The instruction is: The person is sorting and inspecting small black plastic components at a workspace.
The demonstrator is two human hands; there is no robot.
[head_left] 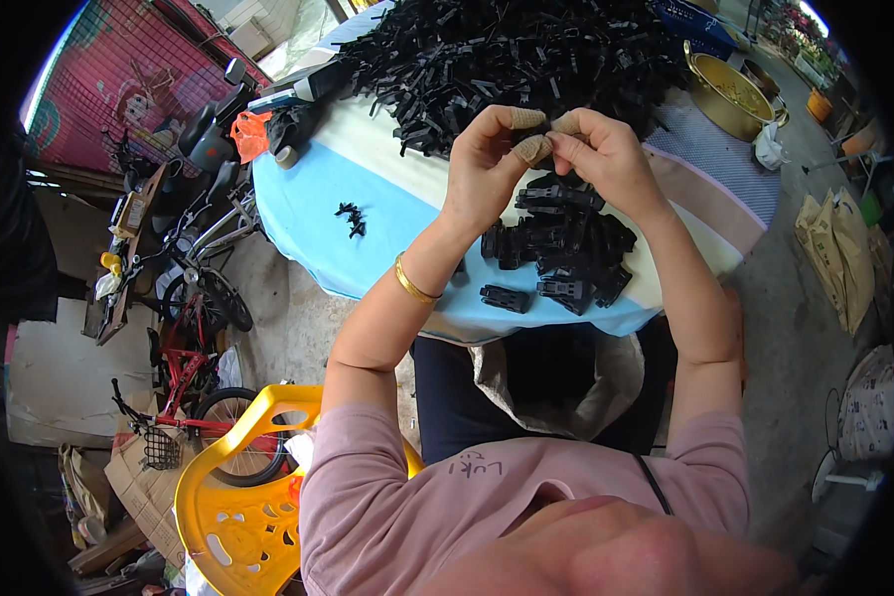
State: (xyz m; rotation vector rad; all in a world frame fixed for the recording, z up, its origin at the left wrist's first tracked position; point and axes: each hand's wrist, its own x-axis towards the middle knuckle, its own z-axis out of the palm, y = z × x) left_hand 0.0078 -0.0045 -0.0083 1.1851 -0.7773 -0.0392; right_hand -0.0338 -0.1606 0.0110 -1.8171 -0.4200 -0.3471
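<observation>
Bicycles (184, 370) and flattened cardboard (144, 497) crowd the left of the frame, beside a bench (308, 214) draped in striped cloth. Across its far side, at top centre, spreads a heap of small black plastic parts (526, 65), probably kept within arm's reach yet off the near edge. Blocky black pieces (556, 243) lie just below the hands, seemingly grouped apart so they do not mix with the heap; one small black cluster (352, 221) sits alone to the left. Left hand (482, 169) and right hand (611, 159) meet at upper centre, thumbs and forefingers bent into pinches, likely for fine control. Whether the fingers (532, 150) close fully, or grip a part, cannot be told. Tan coverings on several fingertips presumably guard the skin. Below the bench edge gapes a pale bag (621, 382), perhaps placed there for convenience.
</observation>
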